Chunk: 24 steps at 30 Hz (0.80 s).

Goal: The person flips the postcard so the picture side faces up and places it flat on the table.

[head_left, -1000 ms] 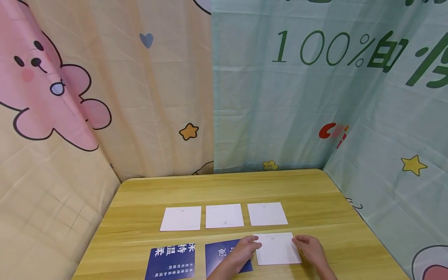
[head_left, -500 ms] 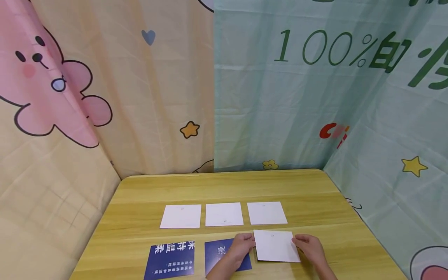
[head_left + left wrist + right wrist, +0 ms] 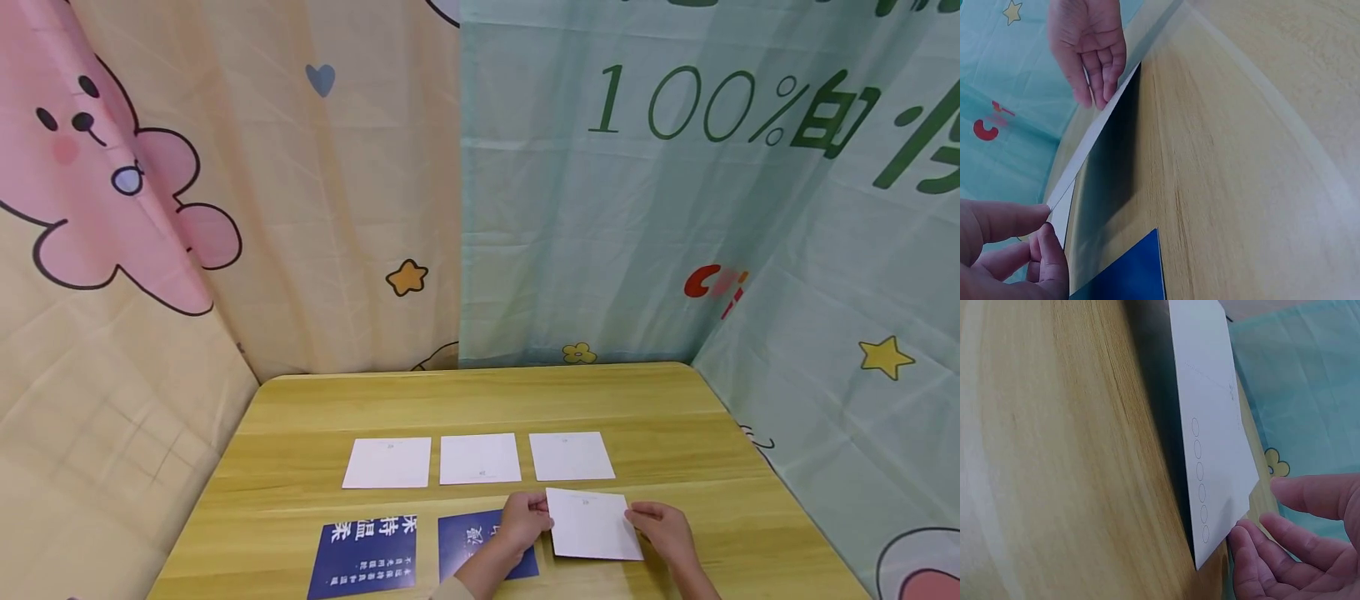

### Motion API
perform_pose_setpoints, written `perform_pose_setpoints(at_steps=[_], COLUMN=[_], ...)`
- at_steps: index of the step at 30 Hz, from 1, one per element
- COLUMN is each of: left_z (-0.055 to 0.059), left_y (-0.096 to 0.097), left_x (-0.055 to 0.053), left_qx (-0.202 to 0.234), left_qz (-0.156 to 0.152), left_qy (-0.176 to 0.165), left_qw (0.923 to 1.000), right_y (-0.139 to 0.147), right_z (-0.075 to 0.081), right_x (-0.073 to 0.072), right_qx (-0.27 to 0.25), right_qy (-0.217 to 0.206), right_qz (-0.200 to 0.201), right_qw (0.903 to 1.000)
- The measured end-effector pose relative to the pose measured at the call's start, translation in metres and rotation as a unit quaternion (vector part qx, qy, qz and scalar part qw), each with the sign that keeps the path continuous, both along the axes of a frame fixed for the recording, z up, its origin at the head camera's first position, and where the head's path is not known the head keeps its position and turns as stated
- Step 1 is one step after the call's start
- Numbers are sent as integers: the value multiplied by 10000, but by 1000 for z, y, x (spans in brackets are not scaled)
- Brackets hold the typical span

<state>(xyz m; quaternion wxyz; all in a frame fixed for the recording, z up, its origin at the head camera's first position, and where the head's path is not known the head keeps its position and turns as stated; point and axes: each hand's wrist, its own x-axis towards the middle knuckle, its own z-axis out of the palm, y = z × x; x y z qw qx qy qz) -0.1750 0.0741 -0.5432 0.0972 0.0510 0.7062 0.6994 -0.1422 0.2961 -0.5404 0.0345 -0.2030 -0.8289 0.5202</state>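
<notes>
My left hand (image 3: 522, 527) pinches the left edge of a white postcard (image 3: 596, 525) between thumb and fingers. The postcard is tilted, its left side raised over the wooden table, with a shadow under it in the left wrist view. Faint ovals run along one edge of its white face in the right wrist view. My right hand (image 3: 1300, 544) is at the opposite edge, fingertips right at the card and the thumb spread apart from it. Under my left wrist lies a blue postcard (image 3: 465, 542) with white characters, partly hidden by the arm.
Behind the hands, three white cards (image 3: 480, 458) lie in a row on the table (image 3: 480, 400). Another blue card (image 3: 367, 558) with white writing lies at the front left. Printed curtains (image 3: 337, 208) hang around the table's back and sides.
My left hand has closed on the postcard's left edge and raised that side, so the card, formerly flat, now tilts. My right hand has stayed by the right edge.
</notes>
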Motion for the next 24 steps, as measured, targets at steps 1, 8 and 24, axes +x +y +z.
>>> perform_pose_setpoints(at_steps=[1, 8, 24], left_z=[0, -3, -5], left_y=[1, 5, 4], left_x=[0, 1, 3], left_qx=[-13, -179, -353], left_qz=[14, 66, 419], left_qy=[19, 224, 581], left_qw=[10000, 9996, 9968], right_y=[0, 1, 6], right_z=[0, -3, -6], right_x=[0, 0, -9], right_qx=[9, -67, 355], right_qy=[-22, 88, -85], right_qz=[-28, -89, 83], right_qw=[10000, 9999, 9993])
